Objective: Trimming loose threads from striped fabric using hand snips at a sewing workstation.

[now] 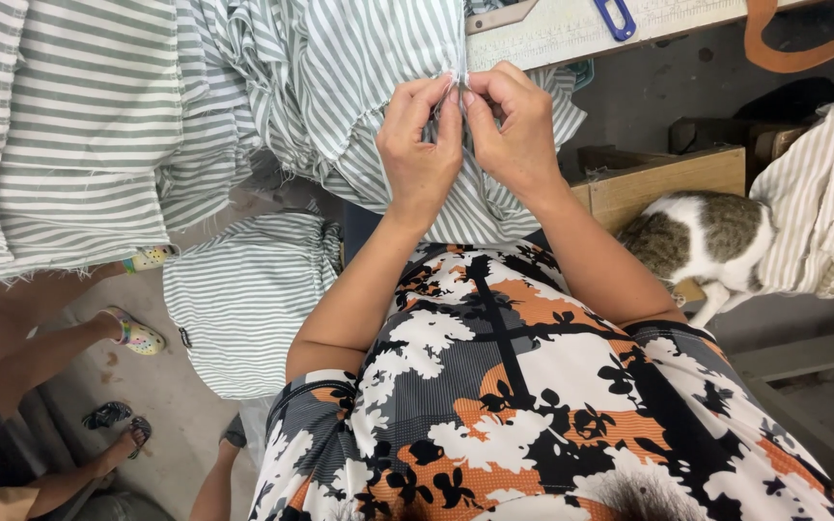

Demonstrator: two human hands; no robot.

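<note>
View: we look straight down from a head camera at our own two bare hands, held out in front of a patterned orange, black and white top.
Left hand [420, 145]: thumb and fingers are pinched together on a fold of the striped fabric [359, 77], knuckles toward the camera.
Right hand [514, 125]: fingertips pinched tight on the same fold, touching the left hand's fingertips.
Fabric location: the grey-and-white striped fabric lies in the upper middle of the view, bunched over the edge of a work table [571, 34] and hanging toward our lap.
Fabric direction: the pinched fold forms a narrow ridge whose long axis runs away from us, up from the fingertips toward the table edge; the stripes near it run roughly the same way.
More cloth: a flatter striped piece [60, 145] lies on the left with stripes running side to side and a frayed lower edge; a gathered striped bundle [243, 299] sits below it.
On the table: a pale ruler [571, 24] and a blue clip [615, 17].
Right side: a white and tabby cat [702, 241] lies by a wooden box [668, 178], beside beige striped cloth [822, 193].
Lower left: another person's legs and sandalled feet [132, 333].
</note>
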